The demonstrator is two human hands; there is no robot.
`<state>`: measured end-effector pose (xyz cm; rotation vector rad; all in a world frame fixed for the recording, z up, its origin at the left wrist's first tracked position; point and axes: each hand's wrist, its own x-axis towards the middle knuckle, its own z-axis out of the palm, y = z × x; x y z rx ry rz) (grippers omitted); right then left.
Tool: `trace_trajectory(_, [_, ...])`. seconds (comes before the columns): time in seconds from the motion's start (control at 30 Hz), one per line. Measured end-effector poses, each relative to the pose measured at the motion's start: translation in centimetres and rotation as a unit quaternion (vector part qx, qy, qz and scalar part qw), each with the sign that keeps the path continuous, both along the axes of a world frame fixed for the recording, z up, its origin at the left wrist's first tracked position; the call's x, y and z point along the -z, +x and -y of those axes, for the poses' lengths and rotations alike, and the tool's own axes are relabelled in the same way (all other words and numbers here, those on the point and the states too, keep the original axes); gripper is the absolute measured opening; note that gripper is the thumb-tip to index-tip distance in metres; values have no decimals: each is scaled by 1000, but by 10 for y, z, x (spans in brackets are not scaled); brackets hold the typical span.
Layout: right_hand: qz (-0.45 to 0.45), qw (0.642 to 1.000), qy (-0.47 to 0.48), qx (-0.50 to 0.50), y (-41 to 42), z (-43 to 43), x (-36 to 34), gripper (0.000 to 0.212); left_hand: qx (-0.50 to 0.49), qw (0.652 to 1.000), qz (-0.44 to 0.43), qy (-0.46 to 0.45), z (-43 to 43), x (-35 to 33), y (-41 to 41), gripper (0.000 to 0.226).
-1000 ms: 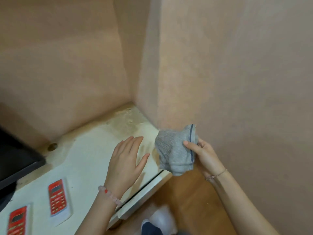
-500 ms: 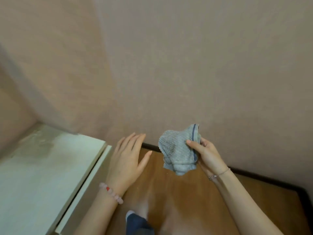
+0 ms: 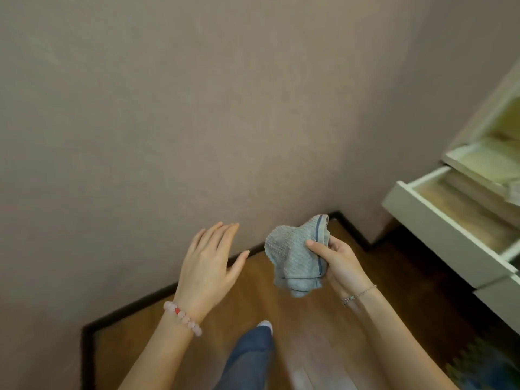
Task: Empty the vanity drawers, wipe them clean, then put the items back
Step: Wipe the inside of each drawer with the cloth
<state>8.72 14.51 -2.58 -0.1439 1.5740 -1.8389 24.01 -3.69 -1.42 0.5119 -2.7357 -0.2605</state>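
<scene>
My right hand grips a crumpled grey cloth with a dark blue stripe, held in the air over the wooden floor. My left hand hovers beside it with fingers straight and spread, holding nothing. At the right edge a white vanity has two drawers pulled out: the lower drawer shows a bare wooden bottom, and the upper drawer sits above it, partly cut off by the frame.
A plain pinkish wall fills most of the view, meeting the wood floor at a dark baseboard. My leg in blue jeans stands below the hands.
The view has swung right: the white tabletop with the red devices left the frame, and the vanity with open drawers came in at the right. Both hands keep their pose, the cloth still held.
</scene>
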Motion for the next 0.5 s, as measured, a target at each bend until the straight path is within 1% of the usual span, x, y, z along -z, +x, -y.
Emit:
trace_trajectory(0.2, [-5,990,38,136,-66,-33,5,24,157,987,-1,14,3,15,-128,53])
trace_trajectory(0.37, [8,963,36,266,-104,-51,4,26,266,964,2,15,0,17,-218,52])
trace_trajectory(0.5, [12,940,33,339,-126,-68,5,24,342,940,18,8,-11,19,-274,52])
